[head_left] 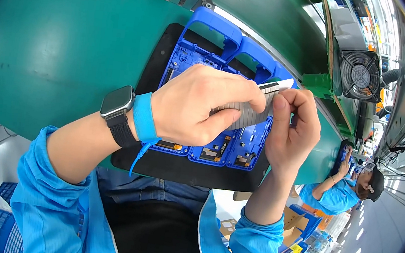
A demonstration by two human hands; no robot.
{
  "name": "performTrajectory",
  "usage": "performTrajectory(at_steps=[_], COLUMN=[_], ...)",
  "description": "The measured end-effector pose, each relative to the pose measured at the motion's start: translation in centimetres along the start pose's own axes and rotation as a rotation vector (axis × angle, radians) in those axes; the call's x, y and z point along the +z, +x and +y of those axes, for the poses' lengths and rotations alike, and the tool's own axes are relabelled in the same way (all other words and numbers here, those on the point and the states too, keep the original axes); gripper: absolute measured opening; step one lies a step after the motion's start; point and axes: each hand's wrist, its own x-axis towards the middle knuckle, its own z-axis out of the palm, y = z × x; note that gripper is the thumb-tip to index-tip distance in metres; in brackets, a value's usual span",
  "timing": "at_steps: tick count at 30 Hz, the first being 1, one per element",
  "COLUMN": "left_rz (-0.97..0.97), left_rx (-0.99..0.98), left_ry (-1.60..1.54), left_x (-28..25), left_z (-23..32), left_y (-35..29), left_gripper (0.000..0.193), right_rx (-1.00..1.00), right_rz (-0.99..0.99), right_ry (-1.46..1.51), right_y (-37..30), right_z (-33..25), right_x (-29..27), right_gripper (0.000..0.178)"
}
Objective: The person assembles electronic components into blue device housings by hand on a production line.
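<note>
Head view: the left hand (187, 105) has its fingers clamped on a sheet (250, 117), likely to keep it steady. At 3 o'clock is the right hand (293, 130), at the sheet's edge; I cannot tell if its fingers pinch. The sheet, thin, grey and stripy, has a white end at 1 o'clock. Under it, blue cases (183, 57) lie open on a black mat (182, 169), perhaps for easy reach.

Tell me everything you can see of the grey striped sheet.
The grey sheet looks thin, lined into narrow parallel strips, with black pieces and a white area toward its upper right end. It slants above blue housings, pinched in the left hand, which hides part; the right hand meets its right edge.
</note>
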Motion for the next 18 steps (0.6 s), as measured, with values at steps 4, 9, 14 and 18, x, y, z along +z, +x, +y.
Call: performTrajectory(at_steps=[4,9,14,18], left_rz=[-0.036,0.116,0.603,0.634], left_rx=[-0.103,-0.196,-0.079,0.074], left_ry=[-0.115,-0.205,0.159,0.25], left_x=[0.2,-1.3,-3.5,-4.7], left_z=[0.1,0.2,0.6,1.0], left_y=[0.1,-0.3,1.6,1.4], left_gripper=[0.022,0.026,0.028,0.026], right_rx=[-0.161,-0.196,-0.16,-0.162], right_rz=[0.058,0.048,-0.4,-0.647], right_ry=[-0.114,-0.005,0.138,0.127], right_y=[0.3,-0.7,-0.6,-0.6], right_z=[0.7,0.0,-3.0,-3.4], right_x=[0.3,0.6,1.2,5.1], right_gripper=[0.008,0.012,0.015,0.011])
